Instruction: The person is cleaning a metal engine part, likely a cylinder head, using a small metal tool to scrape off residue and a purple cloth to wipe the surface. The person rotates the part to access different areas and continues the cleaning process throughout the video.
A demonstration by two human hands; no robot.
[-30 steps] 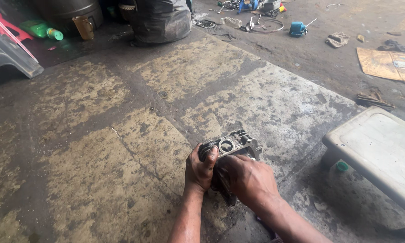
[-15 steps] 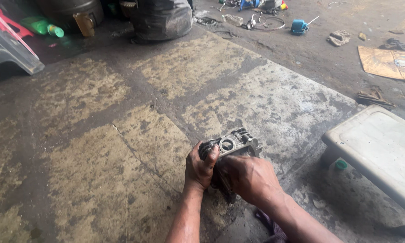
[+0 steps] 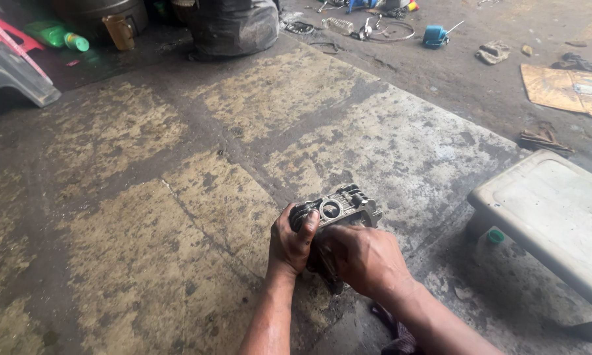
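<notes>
Both hands are closed on one grey metal engine part [image 3: 339, 210], held low over the stained concrete floor [image 3: 178, 197] at lower centre of the frame. The left hand [image 3: 293, 240] is wrapped round the part's near-left end, with the thumb laid over the top edge beside a round bore. The right hand [image 3: 365, 260] is clasped against the near side and underside — its fingers are hidden behind the casting, so the exact hold cannot be told.

The part's long axis is seen to run from lower left to upper right of the frame, slightly tilted, with the finned end pointing away from the person. The part lies above and just beyond both hands in the picture; the left hand is at its left end, the right hand below its middle. Neither hand is clearly nearer — both are in contact.

Whether the part rests on the floor or is lifted clear cannot be told, as the underside is covered by the hands.

A pale upturned plastic tub [image 3: 552, 210] is seen at right of the frame, well apart from the part. A green bottle [image 3: 59, 36] lies at upper left, a blue tool [image 3: 435, 36] at upper centre-right, and flattened cardboard [image 3: 565, 89] at upper right.
</notes>
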